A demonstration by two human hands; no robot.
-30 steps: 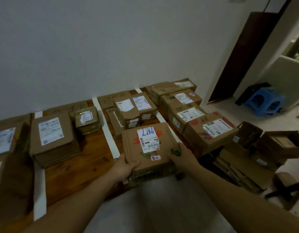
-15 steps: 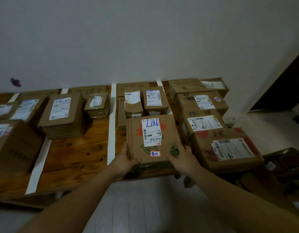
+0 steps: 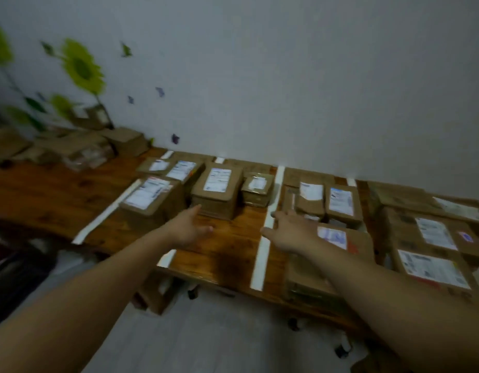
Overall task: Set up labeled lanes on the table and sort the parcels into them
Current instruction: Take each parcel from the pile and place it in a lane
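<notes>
A wooden table (image 3: 227, 246) is split into lanes by white tape strips (image 3: 262, 254). Brown cardboard parcels with white labels fill the lanes. The flat parcel with a blue-marked label (image 3: 351, 246) lies at the table's front edge, in the lane right of the middle strip. My right hand (image 3: 292, 232) hovers open just left of it, over the tape, holding nothing. My left hand (image 3: 188, 227) is open above bare wood in the middle lane, in front of a boxy parcel (image 3: 216, 192). The picture is motion-blurred.
More parcels sit in the right lane (image 3: 434, 238) and the left lanes (image 3: 149, 200). A loose heap of unsorted parcels (image 3: 79, 149) lies at the far left against the wall with flower decals. The table's left part is bare wood. A pale floor runs below the table edge.
Both hands have let go of the flat parcel with the blue-marked label, which now rests in its lane. The hands moved left and opened. My view swung left.
</notes>
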